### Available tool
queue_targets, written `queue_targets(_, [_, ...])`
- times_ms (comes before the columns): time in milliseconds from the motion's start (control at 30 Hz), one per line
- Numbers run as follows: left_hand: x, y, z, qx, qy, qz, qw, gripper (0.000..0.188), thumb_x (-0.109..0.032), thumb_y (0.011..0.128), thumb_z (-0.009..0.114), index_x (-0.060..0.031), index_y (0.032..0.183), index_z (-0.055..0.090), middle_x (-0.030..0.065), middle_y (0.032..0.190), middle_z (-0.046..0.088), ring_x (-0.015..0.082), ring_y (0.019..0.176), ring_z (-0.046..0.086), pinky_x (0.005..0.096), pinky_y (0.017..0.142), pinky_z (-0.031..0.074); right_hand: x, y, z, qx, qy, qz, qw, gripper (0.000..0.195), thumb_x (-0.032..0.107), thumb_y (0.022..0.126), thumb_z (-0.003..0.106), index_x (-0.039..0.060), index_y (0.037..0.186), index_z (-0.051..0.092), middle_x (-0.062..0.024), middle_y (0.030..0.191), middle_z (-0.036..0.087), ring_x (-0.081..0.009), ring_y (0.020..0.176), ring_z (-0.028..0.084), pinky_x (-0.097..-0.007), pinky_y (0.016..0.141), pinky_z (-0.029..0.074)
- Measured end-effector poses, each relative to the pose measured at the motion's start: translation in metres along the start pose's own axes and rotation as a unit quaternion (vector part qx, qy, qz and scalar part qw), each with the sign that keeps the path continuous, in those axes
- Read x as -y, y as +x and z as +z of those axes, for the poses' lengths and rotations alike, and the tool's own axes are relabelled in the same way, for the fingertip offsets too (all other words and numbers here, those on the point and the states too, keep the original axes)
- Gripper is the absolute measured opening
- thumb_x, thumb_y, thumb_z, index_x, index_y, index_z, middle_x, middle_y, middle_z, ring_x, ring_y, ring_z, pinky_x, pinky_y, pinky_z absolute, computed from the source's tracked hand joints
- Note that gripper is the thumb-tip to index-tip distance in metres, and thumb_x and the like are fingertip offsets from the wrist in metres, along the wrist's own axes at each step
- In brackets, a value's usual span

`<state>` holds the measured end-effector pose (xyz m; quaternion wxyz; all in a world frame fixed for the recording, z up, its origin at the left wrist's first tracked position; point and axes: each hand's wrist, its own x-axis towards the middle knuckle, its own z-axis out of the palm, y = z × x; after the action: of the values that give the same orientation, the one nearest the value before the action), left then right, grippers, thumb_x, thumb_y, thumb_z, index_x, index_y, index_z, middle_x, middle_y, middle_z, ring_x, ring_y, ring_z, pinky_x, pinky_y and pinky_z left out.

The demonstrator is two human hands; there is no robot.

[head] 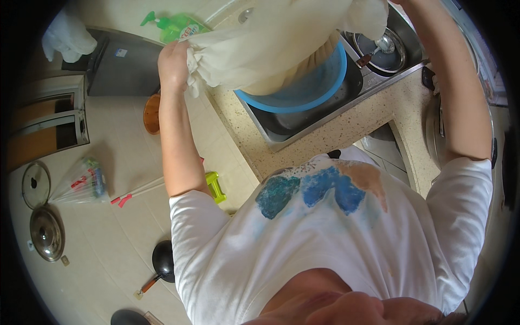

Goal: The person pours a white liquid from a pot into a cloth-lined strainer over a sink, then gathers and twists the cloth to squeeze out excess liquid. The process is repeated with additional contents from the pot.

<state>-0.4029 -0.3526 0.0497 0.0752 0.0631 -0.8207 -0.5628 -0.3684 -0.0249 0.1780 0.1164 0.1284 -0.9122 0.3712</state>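
My left hand point(174, 65) is closed around the gathered left end of a wet-looking white cloth point(260, 48). The cloth stretches up and across to the right, above a blue-rimmed plastic basin point(313, 97), and its lower folds hang into the basin. In the left bowl of a double sink point(284, 140) rests the basin. The picture's top edge cuts off nearly all of my right hand point(399, 1); only a sliver shows beside the cloth's right end, so its grip is hidden.
A metal pan point(400, 61) with a wooden-handled ladle point(384, 44) sits in the right sink bowl. Behind my left hand stands a green pump bottle point(178, 27). Speckled countertop point(239, 118) borders the sink. Pot lids point(46, 233) and a black wok point(163, 260) hang on the tiled wall.
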Motion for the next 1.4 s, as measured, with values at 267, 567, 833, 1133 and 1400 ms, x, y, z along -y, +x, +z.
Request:
queue_targets(267, [-0.062,-0.021,-0.006,0.033,-0.010,0.054,0.998,0.018,-0.012,0.079,0.050,0.0041,0.080,0.058,0.0048,0.070,0.058,0.0105,0.061,0.051,0.0240,0.056,0.040,-0.082,0.002,0.053,0.027,-0.010,0.087,0.996,0.040,0.035,0.081,0.048,-0.0027,0.084,0.062,-0.0197,0.080,0.062,-0.0289,0.077,0.060,-0.0364,0.072,0.045])
queue_targets(567, [-0.142,-0.030,-0.020,-0.001,-0.030,0.112,0.993,0.020,-0.014,0.079,0.055,0.0029,0.089,0.058,0.0056,0.077,0.059,0.0101,0.066,0.055,0.0217,0.058,0.042,-0.143,0.007,0.113,0.044,-0.058,0.106,0.992,0.040,0.034,0.082,0.045,-0.0034,0.082,0.061,-0.0243,0.084,0.060,-0.0384,0.085,0.057,-0.0410,0.075,0.044])
queue_targets(833, [-0.061,-0.014,-0.025,0.022,0.007,0.047,0.999,0.020,-0.015,0.080,0.052,0.0024,0.087,0.057,0.0081,0.079,0.058,0.0147,0.064,0.056,0.0239,0.056,0.045,-0.041,0.005,0.032,0.020,-0.025,0.027,0.999,0.037,0.032,0.082,0.047,-0.0021,0.083,0.061,-0.0214,0.081,0.061,-0.0325,0.080,0.059,-0.0374,0.074,0.045])
queue_targets(1133, [-0.029,-0.030,-0.011,0.017,-0.001,0.015,1.000,0.018,-0.011,0.079,0.050,0.0048,0.083,0.057,0.0056,0.071,0.058,0.0097,0.062,0.051,0.0239,0.055,0.041,-0.036,0.003,0.021,0.020,-0.023,-0.011,0.999,0.038,0.033,0.082,0.048,-0.0030,0.085,0.061,-0.0215,0.080,0.061,-0.0317,0.078,0.059,-0.0366,0.074,0.044])
queue_targets(1400, [-0.129,-0.033,0.003,0.008,0.019,0.142,0.990,0.016,-0.014,0.079,0.054,0.0006,0.084,0.058,0.0022,0.071,0.058,0.0078,0.060,0.050,0.0207,0.055,0.039,-0.145,-0.008,0.083,0.020,-0.029,0.098,0.995,0.038,0.032,0.082,0.047,-0.0036,0.080,0.060,-0.0235,0.082,0.060,-0.0348,0.082,0.058,-0.0401,0.073,0.044])
